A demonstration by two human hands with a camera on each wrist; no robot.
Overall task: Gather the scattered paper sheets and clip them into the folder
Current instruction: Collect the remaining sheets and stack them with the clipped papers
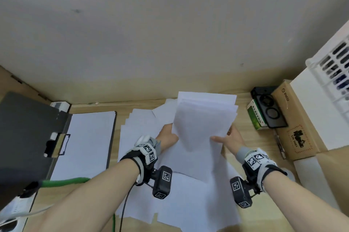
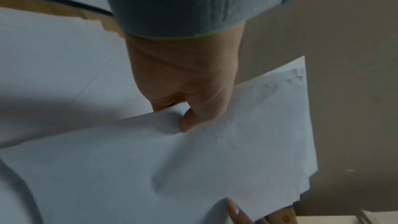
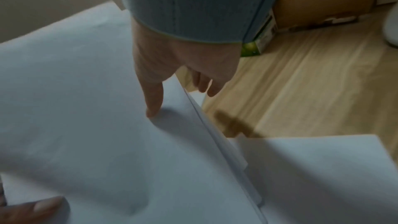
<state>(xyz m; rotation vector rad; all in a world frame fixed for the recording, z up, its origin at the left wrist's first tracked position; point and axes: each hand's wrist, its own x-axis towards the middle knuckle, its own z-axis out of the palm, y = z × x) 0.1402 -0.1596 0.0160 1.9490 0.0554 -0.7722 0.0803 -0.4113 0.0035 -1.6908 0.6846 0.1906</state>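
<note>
I hold a stack of white paper sheets (image 1: 204, 122) tilted up over the middle of the wooden table. My left hand (image 1: 170, 133) pinches its left edge; the left wrist view has the thumb (image 2: 189, 120) pressed into the stack (image 2: 215, 159). My right hand (image 1: 224, 137) holds the right edge, with the thumb (image 3: 154, 101) on top of the stack (image 3: 86, 108) and the fingers beneath. More loose sheets (image 1: 188, 203) lie spread on the table under my hands. The black folder (image 1: 24, 137) lies open at the left, with its clip (image 1: 56, 144) and a white sheet (image 1: 85, 141) inside.
A cardboard box (image 1: 294, 124), a green packet (image 1: 256, 116) and a black device (image 1: 268, 107) sit at the right, and a white crate (image 1: 332, 73) stands behind them. A green cable (image 1: 64, 182) runs under my left forearm. The wall stands close behind the table.
</note>
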